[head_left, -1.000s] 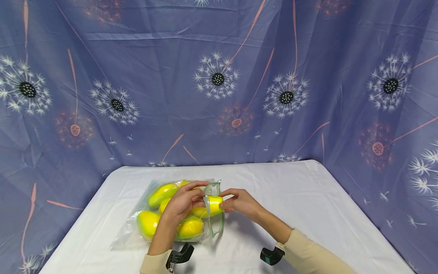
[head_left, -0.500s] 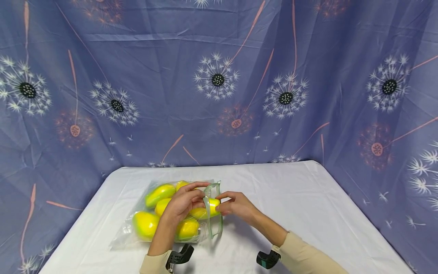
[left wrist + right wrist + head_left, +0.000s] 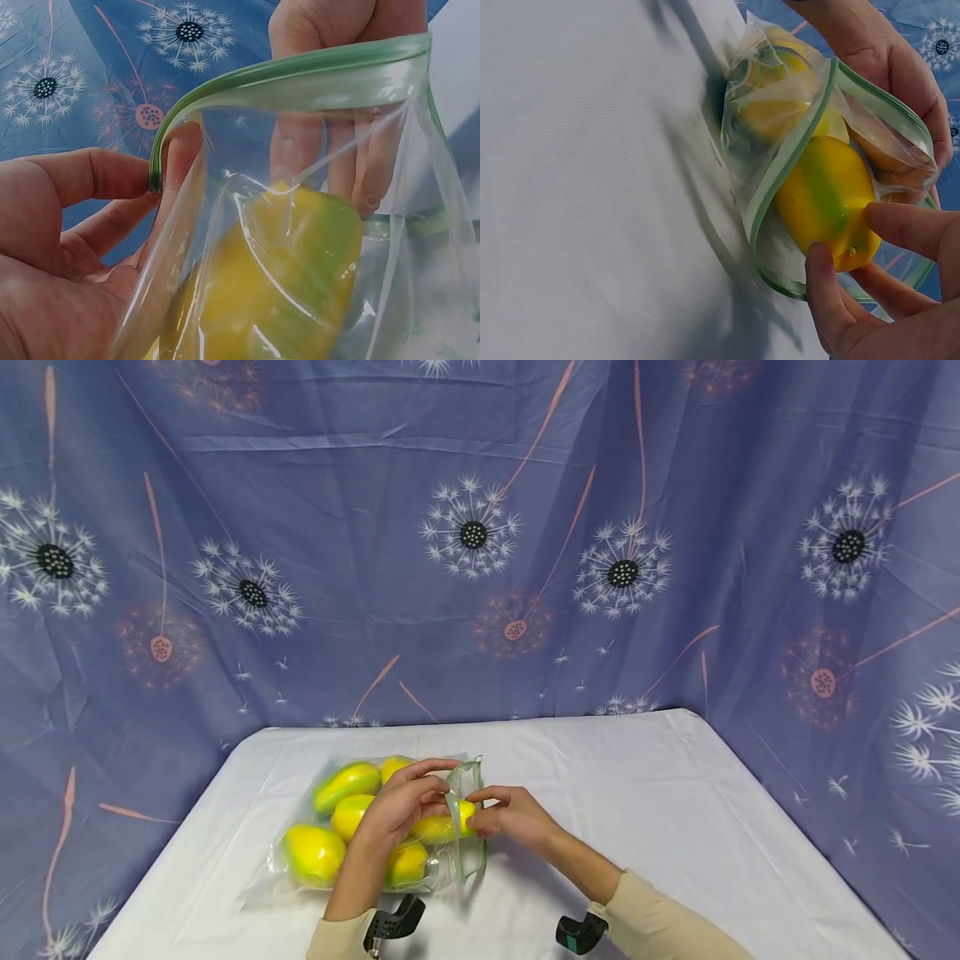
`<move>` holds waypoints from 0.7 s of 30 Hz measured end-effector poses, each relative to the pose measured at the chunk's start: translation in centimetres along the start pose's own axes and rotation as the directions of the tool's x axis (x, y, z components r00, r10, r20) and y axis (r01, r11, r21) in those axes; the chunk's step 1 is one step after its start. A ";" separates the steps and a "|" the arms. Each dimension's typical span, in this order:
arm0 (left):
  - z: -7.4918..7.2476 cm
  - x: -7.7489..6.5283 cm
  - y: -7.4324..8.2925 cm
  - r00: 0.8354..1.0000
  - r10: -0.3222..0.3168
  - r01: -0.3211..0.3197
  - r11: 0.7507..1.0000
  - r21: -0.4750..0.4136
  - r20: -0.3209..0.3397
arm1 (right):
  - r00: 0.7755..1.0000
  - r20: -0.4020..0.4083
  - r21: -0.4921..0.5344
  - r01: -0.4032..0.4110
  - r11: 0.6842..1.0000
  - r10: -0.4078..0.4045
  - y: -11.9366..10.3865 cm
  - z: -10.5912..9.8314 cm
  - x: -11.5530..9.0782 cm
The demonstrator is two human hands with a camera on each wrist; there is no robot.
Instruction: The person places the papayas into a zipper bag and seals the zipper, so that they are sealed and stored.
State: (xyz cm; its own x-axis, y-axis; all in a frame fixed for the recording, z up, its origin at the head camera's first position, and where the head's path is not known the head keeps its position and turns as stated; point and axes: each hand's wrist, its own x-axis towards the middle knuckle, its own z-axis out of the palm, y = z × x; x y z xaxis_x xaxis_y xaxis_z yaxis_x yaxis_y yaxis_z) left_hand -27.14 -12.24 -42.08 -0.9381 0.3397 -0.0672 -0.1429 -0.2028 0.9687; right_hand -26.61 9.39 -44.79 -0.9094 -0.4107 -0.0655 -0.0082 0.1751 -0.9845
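Note:
A clear zip-lock bag [image 3: 268, 878] with a green-edged mouth lies on its side in the head view, its opening towards the right. Several yellow-green mangoes [image 3: 313, 856] are inside. My left hand [image 3: 401, 810] reaches over the bag and pinches the upper lip of the mouth, seen close in the left wrist view as a green zip strip [image 3: 292, 73]. At the opening, one mango [image 3: 829, 195] lies mostly within the bag, its stem end at the mouth. Around that end are the thumb and fingers of my right hand [image 3: 513, 818], holding it.
A white cloth covers the table [image 3: 637, 802]. Blue fabric with dandelion prints [image 3: 480, 635] hangs behind it and along both sides. Black wrist devices [image 3: 393, 922] sit at both cuffs.
My right hand has moved left, and the mango it holds has slid deeper into the bag. The other mangoes have shifted left. My left hand stays at the bag's lip.

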 end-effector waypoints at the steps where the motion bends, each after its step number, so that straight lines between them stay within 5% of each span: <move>1: 0.0 0.0 0.0 1.000 0.001 -0.001 1.000 0.000 0.002 | 1.000 0.003 0.008 0.004 1.000 -0.004 0.1 0.1 0.0; 21: 0.1 0.0 -0.2 1.000 -0.006 0.006 1.000 0.029 0.001 | 1.000 0.003 0.072 -0.004 0.997 0.004 1.1 0.7 -0.1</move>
State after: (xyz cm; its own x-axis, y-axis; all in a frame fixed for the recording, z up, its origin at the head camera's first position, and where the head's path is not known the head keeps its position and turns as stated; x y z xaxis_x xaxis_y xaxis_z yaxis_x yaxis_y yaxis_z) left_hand -27.07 -12.13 -42.25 -0.9371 0.3413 -0.0725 -0.1390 -0.1747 0.9748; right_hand -26.25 8.96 -46.00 -0.9080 -0.4130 -0.0699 0.0255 0.1120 -0.9934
